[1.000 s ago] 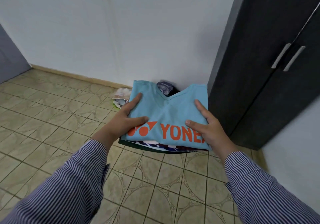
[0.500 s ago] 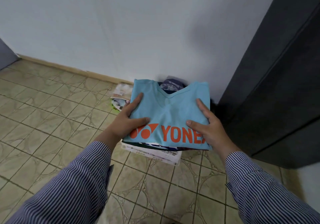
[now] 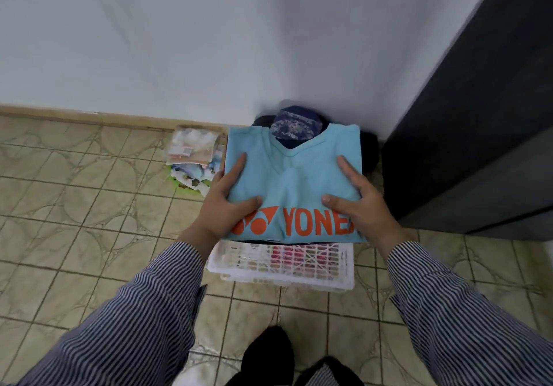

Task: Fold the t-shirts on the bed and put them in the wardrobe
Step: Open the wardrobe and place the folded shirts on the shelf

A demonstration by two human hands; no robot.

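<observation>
A folded light-blue t-shirt (image 3: 294, 186), V-neck away from the viewer and orange lettering along its near edge, tops a stack of folded garments carried in front of the body. A darker edge shows just beneath its near hem, and a dark patterned garment (image 3: 294, 127) shows through the neck opening; how many pieces make up the stack cannot be told.

The left hand (image 3: 226, 201) clamps the stack's left edge, thumb laid across the top near the logo, index finger straight along the fabric, remaining fingers hidden below. The right hand (image 3: 360, 206) mirrors it on the right edge. The hands are apart, one per side, both closed around the stack.

The stack is held above a white lattice basket (image 3: 282, 263) standing on the tiled floor (image 3: 74, 206); whether it touches the basket cannot be told. A pile of papers or packets (image 3: 196, 158) lies on the floor just left of it, by the wall (image 3: 209, 41). The dark wardrobe (image 3: 478, 116) stands to the right, with only its side panel in view.

The step in hand appears to be carrying the stack to the wardrobe. To do it well, both thumbs press down evenly while the fingers below support, so the layers do not slide or unfold; the stack stays level as the body turns right, and one hand takes its full weight from beneath before the other is released to open a door.
</observation>
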